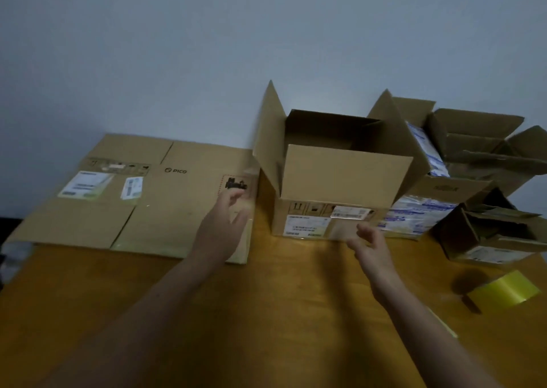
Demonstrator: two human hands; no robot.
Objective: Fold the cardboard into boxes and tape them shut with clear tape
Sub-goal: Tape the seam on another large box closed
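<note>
Head view, left hand (223,227) and right hand (371,247) both loose, empty, near open-topped box (340,180), flat cardboard (118,198) alongside

Matt cardboard, smooth wood
Box (340,177) beyond the right hand (371,247) matt brown; table (281,298) faintly shiny; tape (503,291) right of it glossy.

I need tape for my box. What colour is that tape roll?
Shiny yellow: tape roll, best in the head view.
</note>
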